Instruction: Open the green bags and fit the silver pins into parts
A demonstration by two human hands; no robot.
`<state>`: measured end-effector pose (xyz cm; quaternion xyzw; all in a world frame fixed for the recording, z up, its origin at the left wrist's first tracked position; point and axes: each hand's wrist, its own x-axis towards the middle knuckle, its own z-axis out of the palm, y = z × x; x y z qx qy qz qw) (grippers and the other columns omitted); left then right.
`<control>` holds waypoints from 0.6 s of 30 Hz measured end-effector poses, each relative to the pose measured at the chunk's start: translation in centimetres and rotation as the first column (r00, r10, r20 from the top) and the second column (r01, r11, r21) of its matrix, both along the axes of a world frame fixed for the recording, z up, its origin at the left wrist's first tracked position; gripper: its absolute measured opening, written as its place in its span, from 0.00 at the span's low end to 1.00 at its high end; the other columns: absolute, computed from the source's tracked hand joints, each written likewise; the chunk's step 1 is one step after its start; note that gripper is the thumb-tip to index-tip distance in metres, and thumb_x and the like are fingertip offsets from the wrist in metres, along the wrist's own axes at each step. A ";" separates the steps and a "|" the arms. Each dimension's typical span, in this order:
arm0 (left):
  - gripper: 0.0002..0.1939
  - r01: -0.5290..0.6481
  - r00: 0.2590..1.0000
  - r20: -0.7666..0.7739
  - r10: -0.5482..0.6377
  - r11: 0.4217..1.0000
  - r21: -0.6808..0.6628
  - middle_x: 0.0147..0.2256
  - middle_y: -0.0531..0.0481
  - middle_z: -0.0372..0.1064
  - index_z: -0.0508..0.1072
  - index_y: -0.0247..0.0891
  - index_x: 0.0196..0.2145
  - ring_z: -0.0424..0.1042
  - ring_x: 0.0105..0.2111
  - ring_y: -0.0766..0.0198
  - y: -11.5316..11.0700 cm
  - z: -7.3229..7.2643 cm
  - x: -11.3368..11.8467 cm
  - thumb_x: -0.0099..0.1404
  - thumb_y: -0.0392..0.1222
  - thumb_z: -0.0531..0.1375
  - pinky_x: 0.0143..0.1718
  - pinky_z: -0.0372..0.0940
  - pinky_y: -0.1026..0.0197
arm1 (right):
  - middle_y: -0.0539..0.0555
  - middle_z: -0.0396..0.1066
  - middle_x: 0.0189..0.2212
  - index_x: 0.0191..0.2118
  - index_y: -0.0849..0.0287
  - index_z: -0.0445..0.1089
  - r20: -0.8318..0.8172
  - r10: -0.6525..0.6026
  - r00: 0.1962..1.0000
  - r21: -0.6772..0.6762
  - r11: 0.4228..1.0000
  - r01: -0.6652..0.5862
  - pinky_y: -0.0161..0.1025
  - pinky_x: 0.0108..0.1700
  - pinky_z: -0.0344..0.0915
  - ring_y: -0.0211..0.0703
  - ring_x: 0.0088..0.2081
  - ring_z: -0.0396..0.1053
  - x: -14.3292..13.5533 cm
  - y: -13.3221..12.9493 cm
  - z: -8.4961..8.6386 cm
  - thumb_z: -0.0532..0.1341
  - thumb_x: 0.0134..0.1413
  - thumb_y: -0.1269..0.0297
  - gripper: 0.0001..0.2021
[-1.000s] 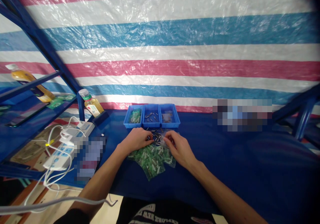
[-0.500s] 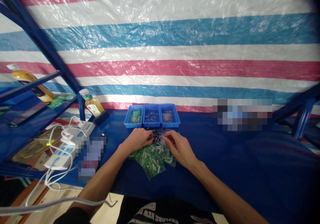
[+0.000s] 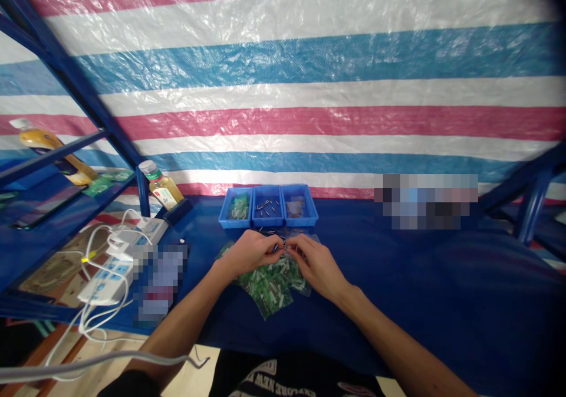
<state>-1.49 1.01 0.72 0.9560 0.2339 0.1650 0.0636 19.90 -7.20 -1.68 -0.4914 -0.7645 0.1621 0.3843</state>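
So the left hand [image 3: 250, 251] has its fingers pinched on what looks like a slim, dark metal pin [image 3: 275, 248], just below center frame. It's at the left fingertips, with the right hand [image 3: 316, 262] close on its right; long axis is too tiny to call. Right fingers are bunched, can't tell if they're clamped on anything. Crinkly green plastic packets [image 3: 269, 289] lie below, 3 boxy blue bins [image 3: 267, 222] above.
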 end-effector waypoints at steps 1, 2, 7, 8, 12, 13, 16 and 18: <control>0.08 0.010 1.000 0.003 -0.010 1.000 0.005 0.21 0.58 0.65 0.75 0.39 0.39 0.64 0.21 0.71 -0.1 -0.1 0.1 0.72 0.44 0.58 0.26 0.51 0.66 | 0.53 0.73 0.37 0.47 0.54 0.71 0.001 0.008 1.000 -0.005 1.000 -0.008 0.39 0.42 0.67 0.45 0.38 0.72 0.0 0.0 0.0 0.56 0.70 0.68 0.07; 0.08 0.017 1.000 0.005 -0.017 1.000 0.007 0.21 0.58 0.65 0.75 0.39 0.39 0.64 0.21 0.70 -0.2 -0.2 0.3 0.72 0.44 0.58 0.26 0.51 0.66 | 0.53 0.73 0.38 0.46 0.54 0.71 0.000 0.014 1.000 -0.011 1.000 -0.014 0.39 0.43 0.68 0.45 0.38 0.72 0.0 0.0 0.1 0.56 0.70 0.68 0.07; 0.10 0.020 0.999 0.032 -0.019 1.000 -0.009 0.21 0.57 0.66 0.75 0.39 0.39 0.64 0.21 0.70 -0.4 -0.7 0.6 0.73 0.46 0.57 0.27 0.52 0.67 | 0.54 0.74 0.38 0.44 0.54 0.72 0.002 0.010 1.000 -0.020 1.000 -0.010 0.40 0.44 0.68 0.45 0.38 0.73 0.1 0.0 0.2 0.55 0.70 0.68 0.08; 0.10 0.016 0.999 0.043 -0.015 1.000 -0.009 0.21 0.57 0.66 0.75 0.39 0.38 0.64 0.21 0.70 -0.3 -0.8 0.6 0.73 0.46 0.57 0.27 0.52 0.67 | 0.54 0.74 0.38 0.44 0.54 0.73 0.005 0.005 1.000 -0.018 1.000 -0.005 0.40 0.44 0.68 0.45 0.38 0.73 0.1 0.0 0.1 0.55 0.71 0.67 0.08; 0.11 0.016 0.997 0.077 -0.016 1.000 -0.004 0.21 0.57 0.66 0.75 0.38 0.39 0.64 0.21 0.71 -0.3 -0.8 0.5 0.74 0.46 0.57 0.28 0.54 0.68 | 0.54 0.74 0.36 0.41 0.55 0.73 0.040 -0.004 0.999 -0.032 0.999 0.005 0.40 0.42 0.67 0.45 0.37 0.73 0.2 0.2 -0.1 0.54 0.72 0.65 0.11; 0.11 0.022 0.997 0.081 -0.021 1.000 -0.002 0.21 0.57 0.66 0.75 0.38 0.39 0.64 0.21 0.71 -0.3 -0.8 0.5 0.74 0.46 0.57 0.28 0.54 0.68 | 0.53 0.74 0.35 0.40 0.55 0.73 0.046 -0.002 0.999 -0.040 0.999 0.003 0.40 0.41 0.67 0.44 0.36 0.73 0.2 0.2 -0.2 0.53 0.72 0.65 0.11; 0.12 0.033 0.996 0.085 -0.035 0.999 0.018 0.21 0.57 0.65 0.75 0.38 0.39 0.64 0.21 0.71 -0.2 -0.8 0.5 0.74 0.46 0.56 0.28 0.54 0.68 | 0.52 0.74 0.34 0.39 0.55 0.73 0.029 0.012 1.000 -0.062 0.998 -0.010 0.39 0.41 0.66 0.44 0.35 0.73 0.4 0.3 -0.3 0.54 0.72 0.63 0.12; 0.12 0.031 0.995 0.092 -0.035 0.999 0.041 0.21 0.57 0.66 0.75 0.38 0.39 0.65 0.21 0.71 -0.2 -0.9 0.5 0.74 0.46 0.56 0.28 0.55 0.68 | 0.52 0.75 0.33 0.39 0.55 0.73 -0.003 0.021 1.000 -0.076 0.997 -0.021 0.39 0.40 0.65 0.44 0.35 0.72 0.4 0.3 -0.2 0.54 0.72 0.63 0.12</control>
